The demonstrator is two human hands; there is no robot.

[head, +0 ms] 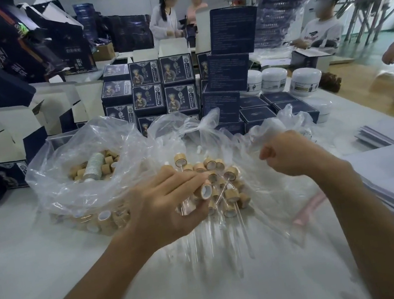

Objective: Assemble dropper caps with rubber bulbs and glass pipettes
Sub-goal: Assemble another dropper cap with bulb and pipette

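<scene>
Head view, as I watch from the remote station: left hand (170,203) lies over a heap of wooden dropper caps (224,186), its fingers curled round one cap (206,190) whose white-lined opening faces the camera. Right hand (290,152) is raised just right of the heap, fingers clenched; I cannot tell whether anything is pinched inside the fist. Several caps in the heap already carry glass pipettes (242,221), which point toward the near edge of the white table (56,270). The heap rests on a spread clear plastic bag (267,190). A second clear bag (72,172), to the left, holds loose caps and a pale bottle (93,167) lying on them. Behind the bags stand stacked dark blue boxes (163,88); white jars (306,82) sit to their right. Other persons (164,24) work in the background.
</scene>
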